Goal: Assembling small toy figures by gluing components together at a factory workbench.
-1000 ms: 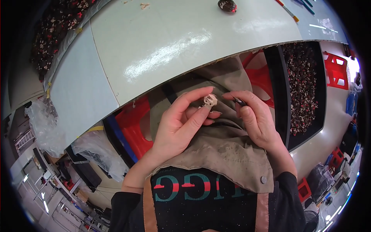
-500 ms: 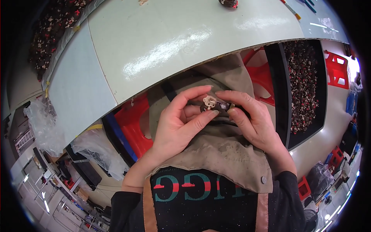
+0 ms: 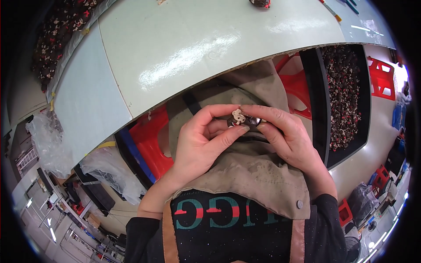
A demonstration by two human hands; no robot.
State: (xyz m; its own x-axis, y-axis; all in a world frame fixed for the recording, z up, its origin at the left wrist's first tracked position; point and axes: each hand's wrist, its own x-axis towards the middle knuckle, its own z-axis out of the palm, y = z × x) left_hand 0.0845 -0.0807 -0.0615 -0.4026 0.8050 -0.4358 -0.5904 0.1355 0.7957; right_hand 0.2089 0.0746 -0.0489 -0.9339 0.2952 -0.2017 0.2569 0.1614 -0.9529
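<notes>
Above my lap, both hands hold a small dark brown figurine (image 3: pixel 238 117) with a cream-coloured raised part on it. My left hand (image 3: pixel 201 139) pinches its left side between thumb and fingers. My right hand (image 3: pixel 287 138) has thumb and index finger closed on its right end, where a dark, shiny patch shows between them. The index fingertips of both hands nearly meet above the figurine. My fingers cover much of it, so its full shape is hidden.
A pale table (image 3: pixel 175 57) curves in front of me. On it are another dark figurine (image 3: pixel 260 3) and a paintbrush (image 3: pixel 331 11). A black crate (image 3: pixel 368 105) full of small dark, cream and red pieces stands to the right. Plastic bags (image 3: pixel 112 168) lie at left.
The figurine has turned slightly in my fingers. Both index fingers have shifted and now come closer together above it.
</notes>
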